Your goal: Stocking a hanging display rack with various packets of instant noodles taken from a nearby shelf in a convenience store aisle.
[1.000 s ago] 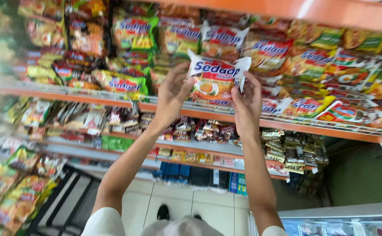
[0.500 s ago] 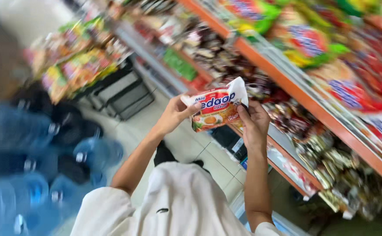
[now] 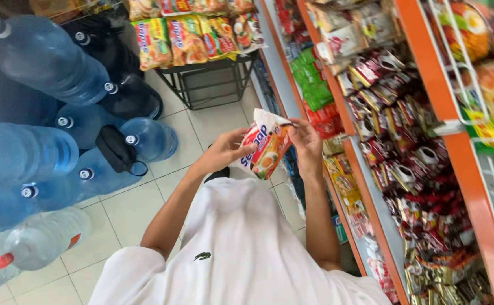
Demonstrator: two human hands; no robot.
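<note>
I hold a red, white and orange instant-noodle packet (image 3: 265,148) in front of my chest with both hands. My left hand (image 3: 224,151) grips its left edge and my right hand (image 3: 305,142) grips its right edge near the top. The packet is tilted, its printed face towards me. It hangs above the tiled floor (image 3: 131,209), beside the orange shelving (image 3: 456,141). My white shirt (image 3: 241,248) fills the lower middle of the view.
Orange shelves on the right carry many small sachets and snack packets (image 3: 394,141). Several large blue water bottles (image 3: 49,68) lie stacked on the left. A black wire rack (image 3: 210,79) with noodle packets (image 3: 190,36) stands ahead.
The packet has come down from the upper shelf to chest height, still in both hands. The view has swung down and left, so the floor and water bottles now show.
</note>
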